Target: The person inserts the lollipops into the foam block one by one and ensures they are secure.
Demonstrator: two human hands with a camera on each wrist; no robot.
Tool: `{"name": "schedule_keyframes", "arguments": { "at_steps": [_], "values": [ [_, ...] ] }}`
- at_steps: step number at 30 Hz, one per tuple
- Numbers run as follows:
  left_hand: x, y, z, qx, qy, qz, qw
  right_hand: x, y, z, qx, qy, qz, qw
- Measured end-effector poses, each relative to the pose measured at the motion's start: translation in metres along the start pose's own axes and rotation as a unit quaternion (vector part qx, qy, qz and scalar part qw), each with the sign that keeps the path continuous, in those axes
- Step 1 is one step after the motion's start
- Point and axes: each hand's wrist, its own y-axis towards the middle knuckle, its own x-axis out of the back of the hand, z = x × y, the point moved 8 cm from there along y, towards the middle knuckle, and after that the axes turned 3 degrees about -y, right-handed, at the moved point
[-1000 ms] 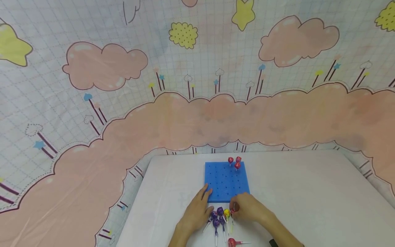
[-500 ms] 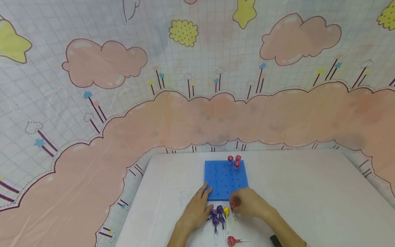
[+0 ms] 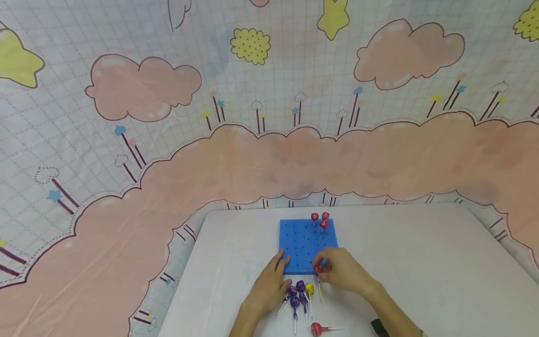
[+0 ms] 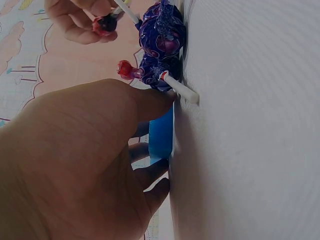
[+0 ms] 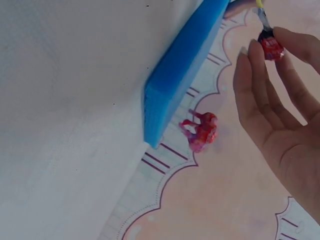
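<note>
My right hand (image 3: 343, 270) pinches a red lollipop (image 3: 318, 269) by its wrapped head, over the near right corner of the blue pegboard (image 3: 298, 257). The stick points down toward the near side, its end yellowish. In the right wrist view the wrapped head (image 5: 271, 48) sits between thumb and fingertips, apart from the board. My left hand (image 3: 267, 288) lies at the board's near left corner, fingers extended and touching it. Its thumb is beside several purple lollipops (image 3: 294, 302). Three red lollipops (image 3: 324, 224) stand upright in holes at the board's far right corner.
A yellow lollipop (image 3: 309, 289) lies beside the purple ones on the white table (image 3: 400, 252). Closer to me is a loose red lollipop (image 3: 316, 328), stick pointing right. A patterned cloth backdrop (image 3: 269, 164) hangs behind the table.
My right hand has raised the red lollipop from beside the yellow one and carried it away from me, to the board's near edge. The left hand has stayed in place.
</note>
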Motion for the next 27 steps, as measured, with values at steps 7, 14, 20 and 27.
{"name": "schedule_keyframes", "arguments": {
  "at_steps": [7, 14, 20, 27],
  "values": [
    [0.001, 0.001, -0.001, -0.004, 0.000, 0.001, 1.0000, 0.014, -0.002, 0.003, -0.023, -0.001, -0.075, 0.9969],
    [0.003, 0.001, -0.002, -0.006, 0.001, 0.001, 1.0000, 0.022, -0.004, 0.007, -0.022, 0.011, -0.115, 0.9931],
    [0.004, 0.000, -0.003, -0.005, 0.001, -0.001, 1.0000, 0.026, -0.004, 0.008, -0.002, 0.008, -0.141, 0.9899],
    [0.002, -0.002, -0.001, -0.001, -0.003, 0.000, 1.0000, 0.028, -0.005, 0.008, 0.006, 0.001, -0.172, 0.9850]
  ]
}}
